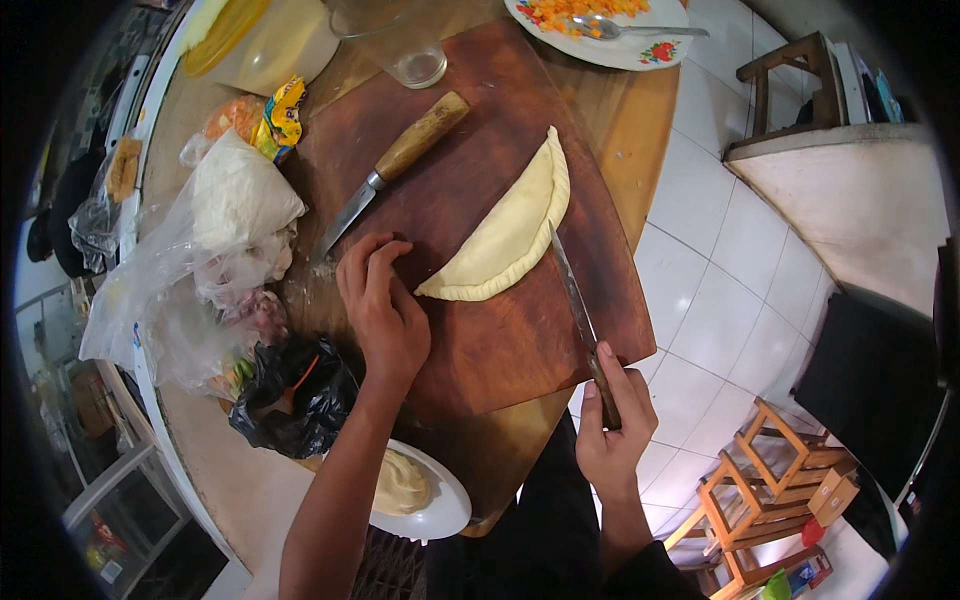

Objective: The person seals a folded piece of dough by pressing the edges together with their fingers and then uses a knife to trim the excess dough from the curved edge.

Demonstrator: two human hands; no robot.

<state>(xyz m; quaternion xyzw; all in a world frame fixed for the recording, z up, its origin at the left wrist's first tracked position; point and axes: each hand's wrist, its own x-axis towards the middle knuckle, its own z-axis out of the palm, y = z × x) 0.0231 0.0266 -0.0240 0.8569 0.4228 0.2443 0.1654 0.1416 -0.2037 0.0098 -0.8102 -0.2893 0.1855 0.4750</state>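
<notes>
A pale half-moon pastry point(510, 228) with a crimped edge lies on a dark red-brown wooden cutting board point(490, 355). My right hand point(617, 430) grips a thin knife point(572, 285) by its dark handle, and the blade's tip meets the crimped edge. Beside the pastry's lower left point, my left hand point(385, 310) rests on the board with loosely bent fingers, holding nothing. A second knife point(405, 150) with a wooden handle lies farther up the board, its blade pointing towards my left fingers.
Plastic bags of white flour or dough point(235, 195) and a black bag point(300, 395) crowd the left side. Behind the board stand a clear glass bowl point(405, 45) and a plate point(640, 50) with diced orange filling and a fork. A white dish point(445, 510) of creamy paste sits near me.
</notes>
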